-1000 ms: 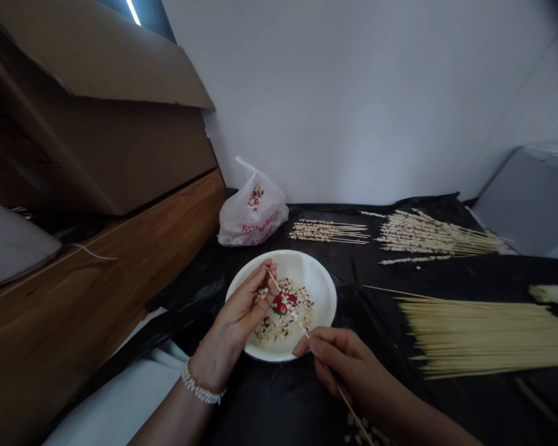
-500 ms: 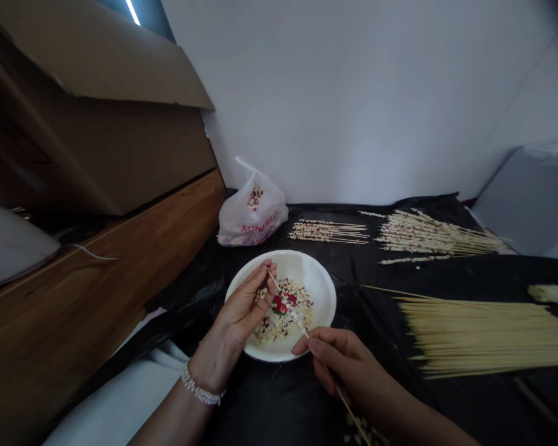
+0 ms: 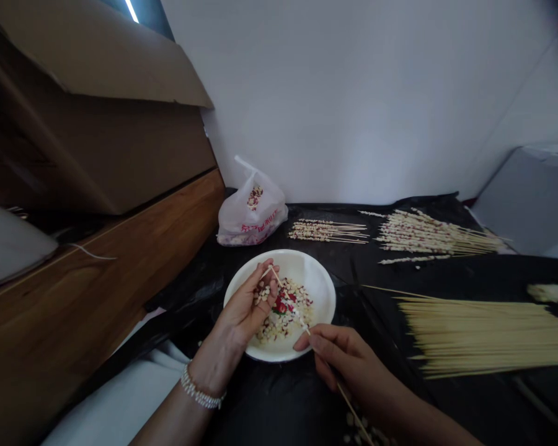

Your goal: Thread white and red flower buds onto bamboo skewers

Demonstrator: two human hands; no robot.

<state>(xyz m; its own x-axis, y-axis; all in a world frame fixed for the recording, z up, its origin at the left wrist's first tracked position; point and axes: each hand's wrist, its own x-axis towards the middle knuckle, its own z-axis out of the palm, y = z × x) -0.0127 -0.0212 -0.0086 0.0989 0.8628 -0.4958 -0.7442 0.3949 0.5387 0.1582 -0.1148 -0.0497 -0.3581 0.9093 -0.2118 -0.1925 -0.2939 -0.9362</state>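
Head view, and here was the skewer (image 3: 351, 409), slanting out over the bowl (image 3: 324, 300), its shaft gripped between thumb and fingers of the right hand (image 3: 341, 353), with threaded pieces (image 3: 301, 321) partway along. Up at the tip came the left hand (image 3: 244, 313), half curled, holding pale pieces (image 3: 261, 292) in its cup; whether its fingertips pinched one at the point was too small to tell. Threading looked like the step in hand, and doing it well called for a steady shaft, the point meeting each piece dead centre, and fingertips out of its path. Below both hands, loose pieces (image 3: 275, 332) dotted the bowl, which sat on a black sheet (image 3: 270, 409). Beyond the left hand slumped a plastic bag (image 3: 255, 220); beyond the right lay two bunches of loaded skewers (image 3: 413, 232), with bare sticks (image 3: 483, 337) to its right. A cardboard box (image 3: 144, 142) loomed beyond the left hand, off to its left, and a pale wall (image 3: 344, 105) backed everything.
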